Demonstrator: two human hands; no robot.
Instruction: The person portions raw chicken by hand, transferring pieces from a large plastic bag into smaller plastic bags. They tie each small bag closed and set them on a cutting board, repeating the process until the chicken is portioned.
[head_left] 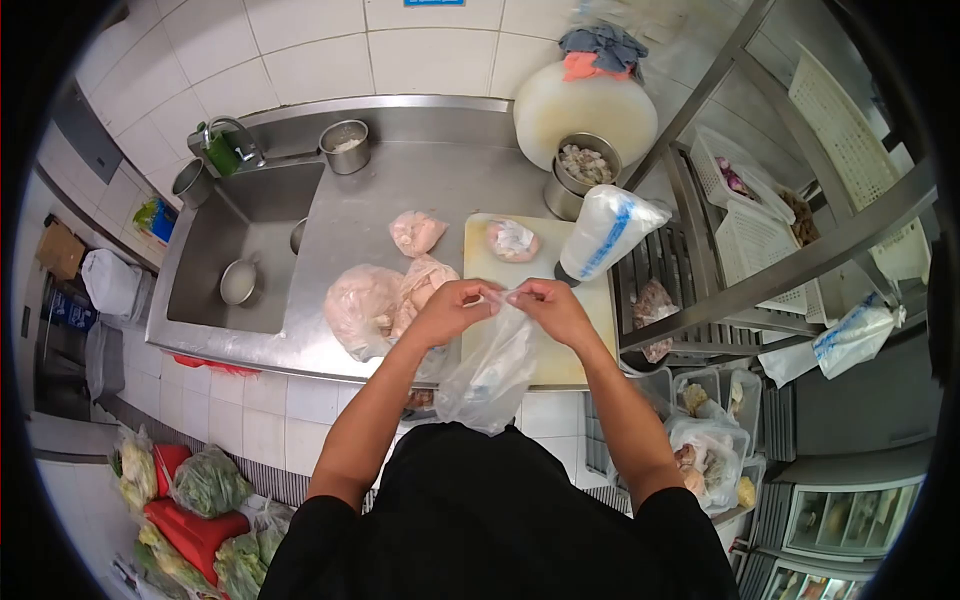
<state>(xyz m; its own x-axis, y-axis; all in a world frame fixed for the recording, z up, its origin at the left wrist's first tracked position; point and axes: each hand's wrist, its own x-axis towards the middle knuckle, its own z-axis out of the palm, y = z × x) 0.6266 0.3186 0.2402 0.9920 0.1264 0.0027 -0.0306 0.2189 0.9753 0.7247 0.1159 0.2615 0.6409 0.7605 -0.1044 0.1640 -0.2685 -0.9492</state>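
Observation:
A clear plastic bag [490, 372] hangs in front of my body, over the near edge of the counter. My left hand [460, 308] pinches its top edge, and my right hand [548, 308] grips the same edge just to the right, fingers closed. Behind my hands, a small wrapped pinkish bundle [513, 240] lies on the cutting board [590, 330]. A roll of plastic bags [612, 232] with blue print stands near my right hand. Left of my left hand sit a big bag of pale pink meat [362, 308], another filled bag [428, 276] and a smaller one [417, 232].
A steel sink [215, 285] with a bowl [239, 282] is at the left. Metal pots [345, 147] [585, 165] stand at the back, beside a round white board [540, 105]. A metal rack [700, 230] with baskets rises at the right; bagged vegetables [210, 482] lie lower left.

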